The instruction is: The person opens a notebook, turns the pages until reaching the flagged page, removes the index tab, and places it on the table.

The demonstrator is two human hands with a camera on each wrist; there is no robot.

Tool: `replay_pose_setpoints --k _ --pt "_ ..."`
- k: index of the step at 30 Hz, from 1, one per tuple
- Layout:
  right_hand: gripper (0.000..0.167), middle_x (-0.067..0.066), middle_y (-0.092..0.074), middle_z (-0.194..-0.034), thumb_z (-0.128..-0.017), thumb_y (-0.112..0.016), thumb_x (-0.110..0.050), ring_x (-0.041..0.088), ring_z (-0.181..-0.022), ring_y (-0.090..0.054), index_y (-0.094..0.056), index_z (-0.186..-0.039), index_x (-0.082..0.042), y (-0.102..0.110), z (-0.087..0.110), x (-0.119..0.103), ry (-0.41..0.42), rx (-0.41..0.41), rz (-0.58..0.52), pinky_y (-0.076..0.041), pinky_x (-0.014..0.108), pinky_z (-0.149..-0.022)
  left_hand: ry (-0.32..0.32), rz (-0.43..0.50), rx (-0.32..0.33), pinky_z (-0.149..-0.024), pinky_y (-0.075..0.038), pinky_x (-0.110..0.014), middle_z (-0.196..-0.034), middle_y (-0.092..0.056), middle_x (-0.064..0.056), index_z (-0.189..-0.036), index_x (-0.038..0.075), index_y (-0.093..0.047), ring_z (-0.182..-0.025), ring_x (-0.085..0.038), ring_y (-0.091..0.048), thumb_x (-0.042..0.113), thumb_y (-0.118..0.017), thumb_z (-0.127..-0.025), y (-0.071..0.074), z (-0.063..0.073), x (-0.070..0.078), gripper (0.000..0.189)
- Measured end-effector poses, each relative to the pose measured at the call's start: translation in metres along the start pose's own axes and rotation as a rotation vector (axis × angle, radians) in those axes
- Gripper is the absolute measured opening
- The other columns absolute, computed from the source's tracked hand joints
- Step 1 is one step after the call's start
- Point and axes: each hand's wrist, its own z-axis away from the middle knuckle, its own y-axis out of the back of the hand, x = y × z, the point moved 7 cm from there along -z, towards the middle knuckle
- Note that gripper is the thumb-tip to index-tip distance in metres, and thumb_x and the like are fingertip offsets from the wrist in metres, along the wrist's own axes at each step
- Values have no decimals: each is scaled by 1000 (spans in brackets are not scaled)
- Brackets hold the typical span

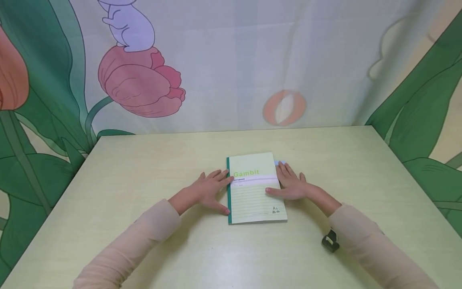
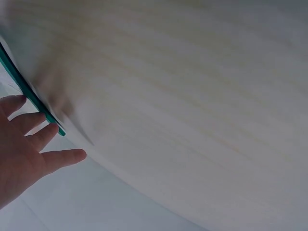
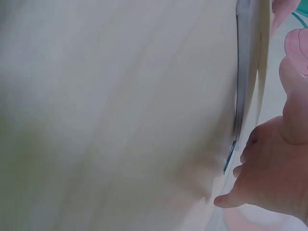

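A notebook (image 1: 255, 200) with a pale green cover, marked "Gambit", lies flat with its dark green spine at the left. Against that spine rest the spread, straight fingers of my left hand (image 1: 211, 190); in the left wrist view the same hand (image 2: 24, 149) reaches the green spine (image 2: 29, 91). My right hand (image 1: 294, 186) lies along the notebook's right edge, thumb on the cover and fingers extended beside it. A light blue piece (image 1: 280, 163) peeks out by the right fingertips, mostly hidden. The right wrist view shows the right hand (image 3: 274, 168) beside the notebook's edge (image 3: 243, 72).
The pale wooden table (image 1: 144, 160) extends around the notebook. Behind it hangs a cloth (image 1: 223, 80) printed with flowers and leaves. A small black object (image 1: 330, 241) sits at the right sleeve (image 1: 364, 228).
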Motion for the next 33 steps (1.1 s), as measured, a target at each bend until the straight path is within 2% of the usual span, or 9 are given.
replay_pose_setpoints --k 7,13,17,21,22,25,29,31,33 --pt "93 23 8 -148 -89 -41 -56 37 -134 9 0 -141 9 10 3 -6 83 64 -114 -3 63 -100 0 31 -14 -101 -12 -61 -151 -9 -8 -147 20 -18 -137 -28 -7 63 -66 -68 1 0 2 102" --pt "84 18 8 -149 -94 -42 -45 33 -135 10 5 -143 3 20 8 -16 204 69 -398 0 53 -105 -5 57 -9 -102 -12 -59 -151 -8 -9 -147 19 -15 -137 -28 -7 61 -66 -69 0 1 3 103" --pt "76 12 8 -150 -96 -38 -42 27 -136 9 6 -145 -4 23 9 -22 236 57 -560 -2 52 -106 -25 62 4 -103 -12 -57 -151 -8 -10 -147 17 -13 -137 -27 -7 62 -65 -70 -1 1 4 103" --pt "72 12 9 -150 -98 -32 -42 25 -136 8 7 -145 -4 25 8 -26 241 65 -689 -7 50 -106 -30 85 19 -104 -12 -55 -151 -8 -10 -148 18 -11 -137 -27 -8 62 -64 -71 0 0 6 103" --pt "71 12 9 -150 -98 -32 -42 26 -136 6 6 -145 -4 25 8 -27 251 68 -730 -10 50 -106 -28 88 23 -104 -12 -55 -151 -8 -9 -148 18 -11 -137 -26 -8 63 -64 -71 0 0 6 103" --pt "68 13 4 -151 -98 -29 -42 30 -134 -15 4 -145 -6 26 7 -31 270 70 -865 -23 48 -103 -30 103 41 -105 -12 -53 -151 -9 -9 -148 20 -9 -137 -26 -9 63 -63 -71 2 -1 7 104" --pt "61 22 -25 -144 -99 -24 -42 34 -117 -45 -5 -147 -11 26 5 -37 293 75 -1036 -40 40 -93 -57 131 74 -106 -15 -48 -151 -10 -10 -148 19 -8 -136 -27 -13 63 -64 -71 4 -2 11 104" --pt "60 26 -34 -136 -99 -21 -43 32 -113 -49 -8 -147 -10 26 4 -41 308 76 -1101 -43 34 -88 -74 162 90 -106 -17 -45 -151 -10 -11 -148 18 -8 -136 -27 -14 61 -64 -72 5 -1 13 103" --pt "62 28 -34 -136 -98 -18 -45 31 -113 -48 -10 -147 -8 26 3 -44 315 72 -1154 -44 30 -86 -89 195 103 -106 -18 -43 -151 -10 -11 -148 18 -8 -135 -28 -15 60 -64 -73 6 0 15 102"
